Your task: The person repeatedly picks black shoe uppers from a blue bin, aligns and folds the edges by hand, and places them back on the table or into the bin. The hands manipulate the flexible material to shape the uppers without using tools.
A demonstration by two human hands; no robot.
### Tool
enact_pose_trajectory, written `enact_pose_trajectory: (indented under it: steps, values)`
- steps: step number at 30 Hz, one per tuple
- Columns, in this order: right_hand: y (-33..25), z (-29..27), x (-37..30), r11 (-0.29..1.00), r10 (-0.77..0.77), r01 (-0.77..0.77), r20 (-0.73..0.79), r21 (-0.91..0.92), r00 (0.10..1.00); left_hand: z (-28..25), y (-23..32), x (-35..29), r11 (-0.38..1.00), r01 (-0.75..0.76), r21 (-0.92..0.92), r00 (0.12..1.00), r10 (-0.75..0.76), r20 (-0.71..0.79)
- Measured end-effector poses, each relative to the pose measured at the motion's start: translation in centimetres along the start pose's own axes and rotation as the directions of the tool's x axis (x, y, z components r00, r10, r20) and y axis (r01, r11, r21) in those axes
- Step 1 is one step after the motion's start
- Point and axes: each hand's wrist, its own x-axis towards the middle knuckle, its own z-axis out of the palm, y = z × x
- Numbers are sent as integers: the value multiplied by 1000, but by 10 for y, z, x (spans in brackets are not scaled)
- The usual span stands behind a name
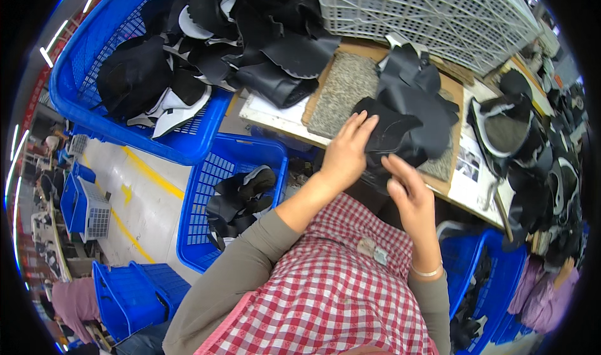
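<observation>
A loose pile of black leather pieces (416, 108), cut like shoe uppers, lies on the worktable and overhangs its front edge. My left hand (346, 151) is at the pile's left side, its fingers laid together over the edge of a black leather piece (391, 126); the thumb is hidden. Close to the pile's lower edge is my right hand (412, 195), its fingers stretched and its thumb apart, with nothing seen between them. Beneath the pieces is a grey rough-surfaced slab (343, 92) set on a brown board.
A large blue basket (134, 139) heaped with black and white pieces stands at the upper left. Below it is another blue basket (191, 230). A white plastic crate (426, 17) rises behind the slab. More black pieces (507, 126) and a metal-handled tool (501, 211) lie right.
</observation>
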Motion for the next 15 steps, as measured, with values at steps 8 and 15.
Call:
enact_pose_trajectory:
  steps: [8, 15]
  values:
    - [6, -86, -1, 993, 20, -14, 42, -121, 999, -226, -86, 100, 878, -180, 444, 699, 432, -570]
    - [64, -122, 102, 833, -71, -64, -221, -550, 973, -222, -255, 143, 615, 75, 785, 994, 16, -107]
